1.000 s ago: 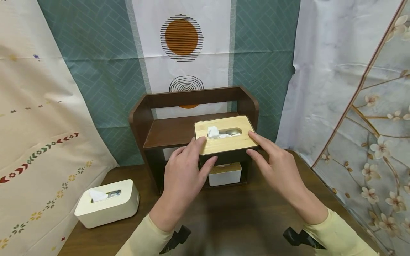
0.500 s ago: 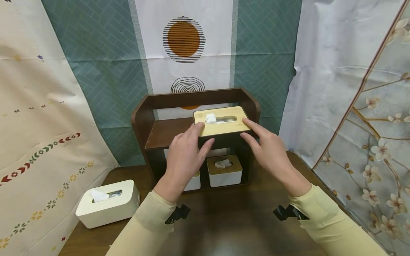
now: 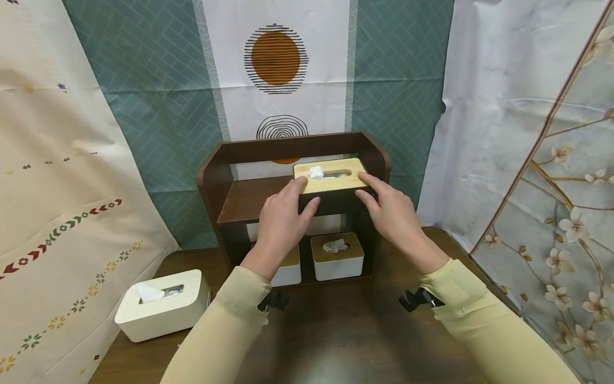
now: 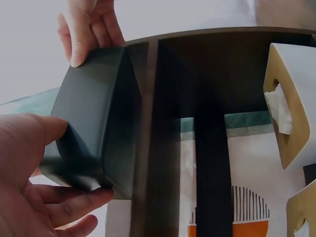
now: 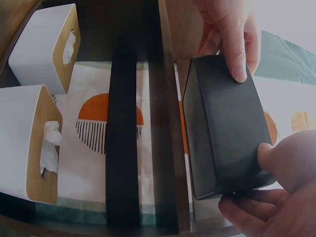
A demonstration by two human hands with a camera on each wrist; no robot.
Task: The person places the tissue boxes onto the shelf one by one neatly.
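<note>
Both hands hold a black tissue box (image 3: 336, 201) with a light wooden lid and a white tissue poking from its slot. It is over the right part of the upper board of a brown two-tier shelf (image 3: 254, 197). My left hand (image 3: 283, 216) grips the box's left end, thumb on the black front and fingers at the lid's edge. On the right end, my right hand (image 3: 390, 210) holds it the same way. From the right wrist, the black box (image 5: 229, 123) shows close to the shelf board's front edge (image 5: 175, 123).
Two white tissue boxes with wooden lids stand on the lower tier, one on the right (image 3: 338, 266) and one (image 3: 288, 273) partly behind my left arm. An all-white tissue box (image 3: 163, 314) sits on the brown table (image 3: 331, 330) at left. Patterned cloths hang behind and beside.
Both hands have carried the black tissue box away from me and onto the upper tier's right side. The white boxes on the lower tier have come into fuller view.
</note>
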